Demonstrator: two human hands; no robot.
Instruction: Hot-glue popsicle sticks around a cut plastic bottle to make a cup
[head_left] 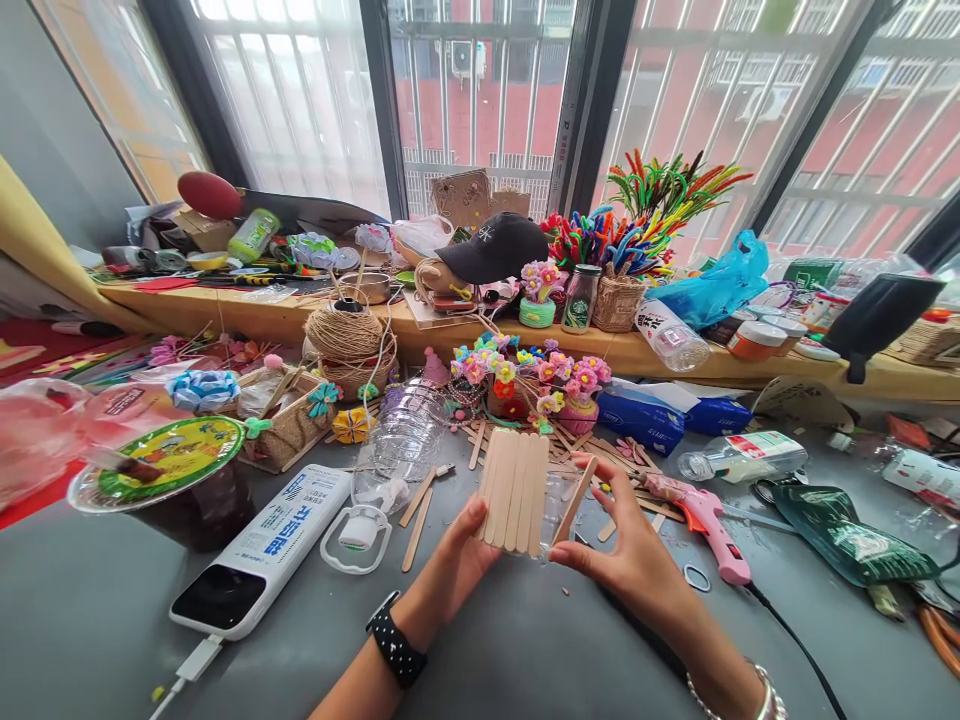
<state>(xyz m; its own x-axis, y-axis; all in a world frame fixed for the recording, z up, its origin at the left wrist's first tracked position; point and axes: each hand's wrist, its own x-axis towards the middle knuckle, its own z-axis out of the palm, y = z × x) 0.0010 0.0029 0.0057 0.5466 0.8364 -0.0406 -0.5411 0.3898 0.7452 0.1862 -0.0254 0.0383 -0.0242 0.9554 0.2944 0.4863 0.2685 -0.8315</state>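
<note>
My left hand [461, 555] grips a panel of popsicle sticks [514, 490] by its left lower side, thumb on the front. Several pale wooden sticks stand side by side in it, their rounded ends showing at top and bottom. Just to the right, my right hand [630, 545] pinches a single popsicle stick [575, 500] by its two ends between thumb and fingers. That stick is tilted and held a little apart from the panel. A pink glue gun [709, 525] lies on the table right of my right hand. Loose sticks [418, 528] lie left of the panel.
A drink cup [172, 490], a white power bank [262, 550] and a clear plastic bottle [409, 430] stand or lie on the left. Behind are pipe-cleaner flowers [517, 375], a twine ball [343, 335] and a blue tissue pack [641, 415]. A green pouch [855, 535] lies right.
</note>
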